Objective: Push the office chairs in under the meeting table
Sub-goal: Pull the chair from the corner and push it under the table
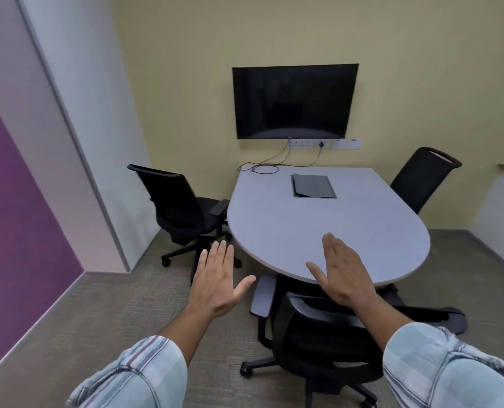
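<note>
A grey meeting table with a rounded near end stands against the far wall. Right below me a black office chair has its seat under the table's near edge, backrest toward me. A second black chair stands at the table's left side, turned away and pulled out a little. A third black chair sits at the far right, tucked close. My left hand hovers flat over the carpet, left of the near chair. Above that chair's backrest my right hand is flat, fingers apart, holding nothing.
A dark screen hangs on the far wall with cables trailing onto the table. A grey cable hatch is set in the tabletop. A white pillar stands left of the left chair. Carpet lies open on the near left.
</note>
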{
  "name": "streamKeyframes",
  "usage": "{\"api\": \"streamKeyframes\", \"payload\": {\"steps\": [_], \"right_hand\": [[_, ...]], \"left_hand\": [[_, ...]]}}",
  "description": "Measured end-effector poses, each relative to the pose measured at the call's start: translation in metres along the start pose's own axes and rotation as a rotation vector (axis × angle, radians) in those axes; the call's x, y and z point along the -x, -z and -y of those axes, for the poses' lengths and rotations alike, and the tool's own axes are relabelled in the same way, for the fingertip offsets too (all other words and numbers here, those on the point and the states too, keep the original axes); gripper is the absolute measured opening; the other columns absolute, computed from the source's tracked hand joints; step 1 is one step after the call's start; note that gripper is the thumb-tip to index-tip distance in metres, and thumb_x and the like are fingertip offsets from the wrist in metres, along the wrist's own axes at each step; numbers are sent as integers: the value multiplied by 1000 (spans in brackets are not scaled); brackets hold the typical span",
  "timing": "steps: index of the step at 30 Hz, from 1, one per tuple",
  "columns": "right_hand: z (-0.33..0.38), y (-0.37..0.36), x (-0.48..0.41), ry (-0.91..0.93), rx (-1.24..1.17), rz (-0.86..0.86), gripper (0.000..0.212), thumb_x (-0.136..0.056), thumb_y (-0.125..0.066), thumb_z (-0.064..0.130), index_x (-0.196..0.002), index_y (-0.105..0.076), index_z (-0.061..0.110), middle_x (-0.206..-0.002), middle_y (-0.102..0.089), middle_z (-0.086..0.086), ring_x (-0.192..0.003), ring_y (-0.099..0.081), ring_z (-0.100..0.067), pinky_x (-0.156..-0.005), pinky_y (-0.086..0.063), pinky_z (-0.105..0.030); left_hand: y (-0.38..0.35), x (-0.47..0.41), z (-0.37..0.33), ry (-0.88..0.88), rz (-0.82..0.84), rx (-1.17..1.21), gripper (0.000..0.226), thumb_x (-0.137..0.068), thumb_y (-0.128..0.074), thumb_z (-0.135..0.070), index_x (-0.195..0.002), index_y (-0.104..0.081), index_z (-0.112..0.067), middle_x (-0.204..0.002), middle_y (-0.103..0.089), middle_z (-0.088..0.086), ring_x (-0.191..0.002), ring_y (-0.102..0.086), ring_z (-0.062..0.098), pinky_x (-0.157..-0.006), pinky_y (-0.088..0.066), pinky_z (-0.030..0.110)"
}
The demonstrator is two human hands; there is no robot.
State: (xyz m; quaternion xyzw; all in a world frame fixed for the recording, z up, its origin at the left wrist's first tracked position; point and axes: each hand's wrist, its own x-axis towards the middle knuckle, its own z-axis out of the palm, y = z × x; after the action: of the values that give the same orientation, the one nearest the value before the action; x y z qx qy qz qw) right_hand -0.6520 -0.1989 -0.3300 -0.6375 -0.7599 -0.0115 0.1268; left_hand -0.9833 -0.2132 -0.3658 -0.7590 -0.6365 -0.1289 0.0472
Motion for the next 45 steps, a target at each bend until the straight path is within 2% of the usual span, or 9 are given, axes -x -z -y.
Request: {"api": "streamKeyframes", "payload": {"steps": [6,11,17,21,26,31,37,42,45], "right_hand": [[77,-17,-59,127,-25,3,110,-93,0,84,-172,-15,8,-180,-20,-15,-165,-23,-32,-134,-20,-46],[141,-36,-109,242,-59,-2,119,-90,13,87,-171,-19,6,-179,-23,-17,-164,-26,-34,-133,-20,-46],[211,-81,-197,369,-38,5,98,-103,-8,78,-172,-14,9,-180,-19,-15,-166,-20,-33,-135,-17,-46],[250,-110,-266,375,-74,2,94,-105,-18,73,-171,-20,6,-177,-27,-17,-163,-27,-35,-132,-24,-48],[287,-146,-360,402,-94,23,92,-107,-18,75,-172,-15,9,-180,-20,-14,-165,-21,-32,-135,-22,-48],[318,-165,-431,388,-107,35,93,-107,-22,73,-170,-20,5,-176,-29,-19,-162,-30,-37,-132,-30,-52],[351,-183,-496,392,-119,30,94,-106,-17,74,-171,-18,7,-178,-25,-17,-164,-25,-35,-134,-25,-52],[380,-209,-555,385,-100,15,93,-107,-16,73,-171,-15,7,-179,-22,-16,-165,-22,-33,-135,-22,-50],[400,-221,-595,364,-88,10,94,-106,-15,73,-172,-14,6,-179,-22,-16,-165,-21,-33,-135,-21,-50]], "left_hand": [[6,8,72,98,-18,-46,121,-92,5,-93,-174,-16,-6,-183,-13,16,-171,-2,29,-138,0,52],[10,0,129,165,-36,-78,119,-94,3,-92,-173,-17,-6,-182,-14,18,-170,-4,31,-138,0,53],[7,-36,214,249,-25,-112,117,-94,3,-92,-174,-11,-8,-183,-6,16,-171,3,29,-138,3,51],[-2,-75,277,253,11,-149,116,-95,3,-92,-174,-12,-8,-183,-6,16,-171,2,30,-138,3,52],[-11,-147,349,262,16,-170,112,-100,-7,-90,-173,-20,-7,-182,-15,18,-170,-7,32,-138,-8,57],[-16,-199,401,282,21,-173,113,-99,-4,-90,-174,-15,-7,-182,-11,18,-170,-4,32,-138,-3,56],[-26,-254,457,303,11,-186,116,-96,4,-92,-174,-10,-8,-183,-7,17,-170,0,31,-138,0,54],[-43,-309,515,274,7,-175,108,-102,-13,-88,-172,-24,-6,-180,-21,19,-169,-15,35,-137,-11,57],[-50,-344,555,262,9,-168,106,-103,-14,-87,-172,-25,-6,-180,-22,20,-169,-16,35,-137,-11,57]]}}
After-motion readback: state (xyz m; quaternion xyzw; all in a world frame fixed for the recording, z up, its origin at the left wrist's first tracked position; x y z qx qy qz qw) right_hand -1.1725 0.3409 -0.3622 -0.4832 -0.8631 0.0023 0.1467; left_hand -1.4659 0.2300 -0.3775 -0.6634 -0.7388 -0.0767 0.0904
